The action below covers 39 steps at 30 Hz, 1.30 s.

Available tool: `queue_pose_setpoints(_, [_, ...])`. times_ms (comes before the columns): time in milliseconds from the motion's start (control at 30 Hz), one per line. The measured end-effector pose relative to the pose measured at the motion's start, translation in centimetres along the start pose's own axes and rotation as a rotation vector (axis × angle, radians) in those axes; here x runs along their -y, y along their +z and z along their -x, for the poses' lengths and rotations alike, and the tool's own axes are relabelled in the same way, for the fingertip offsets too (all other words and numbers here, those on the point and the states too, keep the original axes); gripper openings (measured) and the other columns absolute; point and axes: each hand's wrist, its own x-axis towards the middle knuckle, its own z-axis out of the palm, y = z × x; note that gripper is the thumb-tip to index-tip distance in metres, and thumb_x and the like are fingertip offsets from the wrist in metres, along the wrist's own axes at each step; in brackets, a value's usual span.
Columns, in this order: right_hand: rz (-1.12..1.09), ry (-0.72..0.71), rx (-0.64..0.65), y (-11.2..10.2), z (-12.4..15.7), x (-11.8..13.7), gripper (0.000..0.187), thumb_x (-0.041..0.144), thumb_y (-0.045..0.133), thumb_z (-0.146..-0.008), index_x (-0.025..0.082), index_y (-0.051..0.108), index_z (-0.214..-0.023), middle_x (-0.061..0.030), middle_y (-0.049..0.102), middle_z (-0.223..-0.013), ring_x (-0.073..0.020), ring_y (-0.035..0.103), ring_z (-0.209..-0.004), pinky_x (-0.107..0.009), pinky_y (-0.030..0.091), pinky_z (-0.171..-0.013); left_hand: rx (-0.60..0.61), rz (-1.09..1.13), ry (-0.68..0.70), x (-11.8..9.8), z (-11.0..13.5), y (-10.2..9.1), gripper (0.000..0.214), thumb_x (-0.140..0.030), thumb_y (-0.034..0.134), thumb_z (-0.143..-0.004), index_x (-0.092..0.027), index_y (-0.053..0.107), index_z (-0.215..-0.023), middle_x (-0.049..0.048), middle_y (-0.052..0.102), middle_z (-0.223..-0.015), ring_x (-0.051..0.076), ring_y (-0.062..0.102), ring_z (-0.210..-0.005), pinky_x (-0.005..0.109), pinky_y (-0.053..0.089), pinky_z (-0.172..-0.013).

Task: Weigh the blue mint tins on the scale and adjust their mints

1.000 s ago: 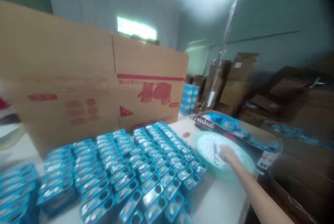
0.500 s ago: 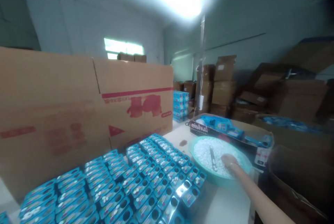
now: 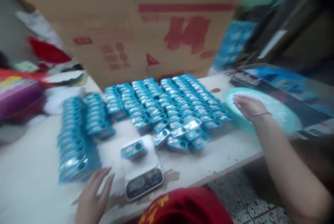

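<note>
As right hand (image 3: 247, 107) hovers, basin (image 3: 295, 128) of pellets (image 3: 278, 109)

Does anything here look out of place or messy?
One blue tin sits alone on the white scale, apart from the rows of tins. The nearest of those lie askew. Blur hides finer detail.

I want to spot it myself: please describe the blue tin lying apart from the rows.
In front of the big cardboard box, rows of blue tins cover the white table. Near the front edge, by the left hand, stands a small white scale. That tin lies alone on it, outside every row.
</note>
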Motion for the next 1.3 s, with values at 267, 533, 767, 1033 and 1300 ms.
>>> queue_pose_setpoints(267, [0.013, -0.187, 0.945, 20.0, 11.7, 9.2, 0.010, 0.018, 0.059, -0.081, 0.013, 0.066, -0.085, -0.0008, 0.061, -0.069, -0.0080, 0.053, -0.051, -0.021, 0.042, -0.053, 0.051, 0.055, 0.006, -2.3, 1.2, -0.1, 0.023, -0.032, 0.049, -0.092, -0.018, 0.062, -0.104, 0.0092, 0.063, -0.102, 0.020, 0.061, -0.098, 0.034, 0.050, -0.087])
queue_pose_setpoints(533, [0.360, -0.568, 1.077, 25.6, 14.7, 10.2, 0.014, 0.004, 0.063, -0.079, 0.010, 0.069, -0.089, -0.0073, 0.061, -0.091, -0.0146, 0.055, -0.083, -0.026, 0.042, -0.080, 0.096, 0.122, -0.070, -1.8, 3.5, 0.0, 0.020, -0.029, 0.049, -0.092, -0.019, 0.062, -0.104, 0.0084, 0.063, -0.102, 0.020, 0.061, -0.096, 0.033, 0.050, -0.085])
queue_pose_setpoints(767, [0.445, -0.625, 1.112, 25.6, 15.0, 10.4, 0.016, 0.004, 0.058, -0.083, 0.009, 0.068, -0.095, -0.0104, 0.059, -0.097, -0.0173, 0.055, -0.089, -0.028, 0.043, -0.084, 0.077, 0.152, -0.066, -1.5, 3.3, 0.4, 0.018, -0.025, 0.051, -0.092, -0.019, 0.061, -0.104, 0.0072, 0.062, -0.101, 0.018, 0.060, -0.096, 0.031, 0.048, -0.086])
queue_pose_setpoints(1033, [0.397, -0.663, 1.038, 25.4, 14.5, 10.5, 0.020, -0.001, 0.053, -0.082, 0.010, 0.067, -0.091, -0.0097, 0.062, -0.095, -0.0173, 0.056, -0.091, -0.029, 0.042, -0.085, 0.081, 0.178, -0.086, -1.7, 3.4, 0.3, 0.018, -0.025, 0.051, -0.092, -0.018, 0.061, -0.105, 0.0070, 0.062, -0.099, 0.017, 0.059, -0.096, 0.031, 0.047, -0.087])
queue_pose_setpoints(1300, [0.246, -0.448, 0.999, 23.4, 13.5, 10.8, 0.005, 0.015, 0.062, -0.084, 0.012, 0.062, -0.080, 0.0037, 0.054, -0.059, -0.0082, 0.048, -0.052, -0.021, 0.036, -0.056, 0.096, 0.168, -0.124, -1.5, 3.4, 0.2, 0.019, -0.028, 0.049, -0.092, -0.018, 0.062, -0.104, 0.0072, 0.062, -0.100, 0.018, 0.060, -0.095, 0.033, 0.048, -0.087])
